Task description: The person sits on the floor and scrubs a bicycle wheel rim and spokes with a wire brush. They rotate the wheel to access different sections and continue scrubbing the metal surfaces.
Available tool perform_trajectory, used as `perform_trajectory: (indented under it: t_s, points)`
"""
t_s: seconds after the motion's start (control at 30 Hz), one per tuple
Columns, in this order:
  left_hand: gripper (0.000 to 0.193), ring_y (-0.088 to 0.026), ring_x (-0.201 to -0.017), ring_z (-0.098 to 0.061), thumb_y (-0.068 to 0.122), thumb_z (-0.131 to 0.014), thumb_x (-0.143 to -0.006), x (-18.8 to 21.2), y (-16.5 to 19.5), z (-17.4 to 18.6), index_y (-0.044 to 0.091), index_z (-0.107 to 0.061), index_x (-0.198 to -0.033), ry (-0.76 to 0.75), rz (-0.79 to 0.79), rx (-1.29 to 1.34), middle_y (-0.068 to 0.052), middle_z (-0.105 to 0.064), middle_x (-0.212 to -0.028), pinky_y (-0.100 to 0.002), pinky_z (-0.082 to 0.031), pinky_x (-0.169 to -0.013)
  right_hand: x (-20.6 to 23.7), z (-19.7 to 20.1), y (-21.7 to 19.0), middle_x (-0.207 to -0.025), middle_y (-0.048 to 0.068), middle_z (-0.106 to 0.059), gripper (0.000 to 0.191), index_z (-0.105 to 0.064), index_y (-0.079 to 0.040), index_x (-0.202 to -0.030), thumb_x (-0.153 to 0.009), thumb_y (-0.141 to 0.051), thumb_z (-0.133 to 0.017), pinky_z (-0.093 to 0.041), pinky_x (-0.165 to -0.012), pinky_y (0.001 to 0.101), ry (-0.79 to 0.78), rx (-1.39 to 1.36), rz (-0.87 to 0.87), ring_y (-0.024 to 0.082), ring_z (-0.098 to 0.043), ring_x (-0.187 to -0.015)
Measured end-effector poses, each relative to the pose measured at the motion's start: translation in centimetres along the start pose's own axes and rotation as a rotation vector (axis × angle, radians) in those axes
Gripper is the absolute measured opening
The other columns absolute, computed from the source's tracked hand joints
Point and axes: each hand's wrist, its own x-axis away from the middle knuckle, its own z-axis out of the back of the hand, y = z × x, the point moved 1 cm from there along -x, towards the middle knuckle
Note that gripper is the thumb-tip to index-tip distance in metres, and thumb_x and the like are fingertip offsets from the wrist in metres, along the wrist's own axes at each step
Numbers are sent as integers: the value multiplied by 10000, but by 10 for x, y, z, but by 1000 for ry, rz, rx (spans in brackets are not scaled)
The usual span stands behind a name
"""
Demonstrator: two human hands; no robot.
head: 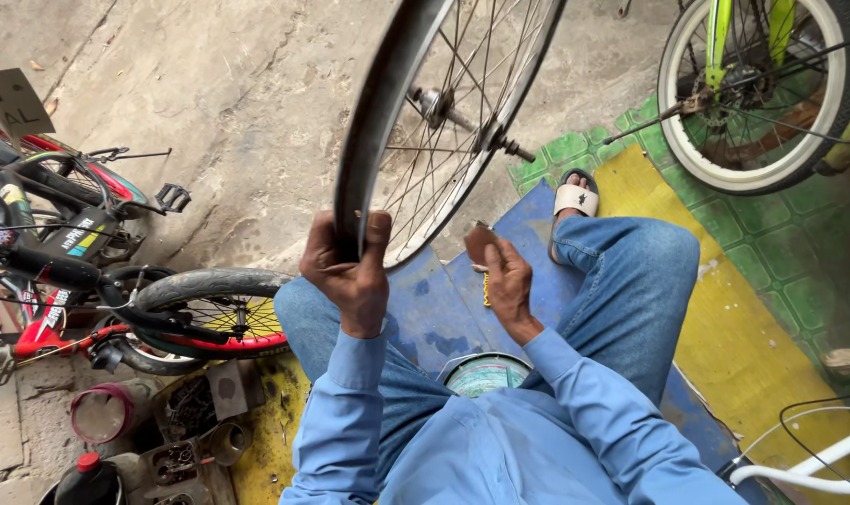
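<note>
A bare spoked bicycle wheel (415, 122) stands upright in front of me, its dark rim edge toward the camera. My left hand (348, 271) grips the lower part of that rim. My right hand (507, 281) holds a small brown flat piece (481, 243) against the rim's right side. The wheel's hub and axle (443, 108) show through the spokes. Both my arms are in light blue sleeves, and my knees in blue jeans spread to either side of the wheel.
A small black and red bicycle (88, 271) lies at the left. A green bicycle's rear wheel (762, 93) stands at the top right, a white frame (818, 458) at the bottom right. Tins and a tray of parts (181, 430) sit lower left. A round tin (486, 374) rests between my legs.
</note>
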Motion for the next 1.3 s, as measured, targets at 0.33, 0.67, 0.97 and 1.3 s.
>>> perform_trajectory:
  t_s: [0.33,0.67,0.97,1.3]
  points:
    - [284,-35,-622,-427,273,-821,-961,-4,-54,-7,52,-651,-905,-78,6,-165,68,-507,-701,-230,-303,-559,-22,30,61,-1062,107,-715,290,-658,12,-1201,-1042,-220,-590,-640,-725,355,-24,-375,-404,188,-721,-885]
    - [252,-30,-662,-460,216,-817,-916,-30,-154,-24,31,-647,-914,-172,208,-209,66,-544,-718,-235,-368,-570,-33,28,93,-1054,91,-723,331,-649,0,-1225,-993,-234,-611,-643,-710,367,55,-287,-632,206,-728,-894]
    - [284,-163,-592,-569,281,-815,-868,-73,-287,-40,62,-634,-890,-214,275,-512,-84,-629,-676,-343,-448,-565,-103,-21,126,-1022,119,-782,334,-736,-53,-1198,-967,-267,-625,-552,-798,351,29,437,-560,220,-730,-908]
    - [336,-210,-561,-614,338,-801,-882,-93,-361,-36,56,-624,-921,-199,479,-615,-92,-652,-664,-378,-456,-550,-170,-93,180,-1000,194,-755,335,-742,-107,-1207,-974,-300,-599,-543,-837,420,-136,713,-463,365,-727,-926]
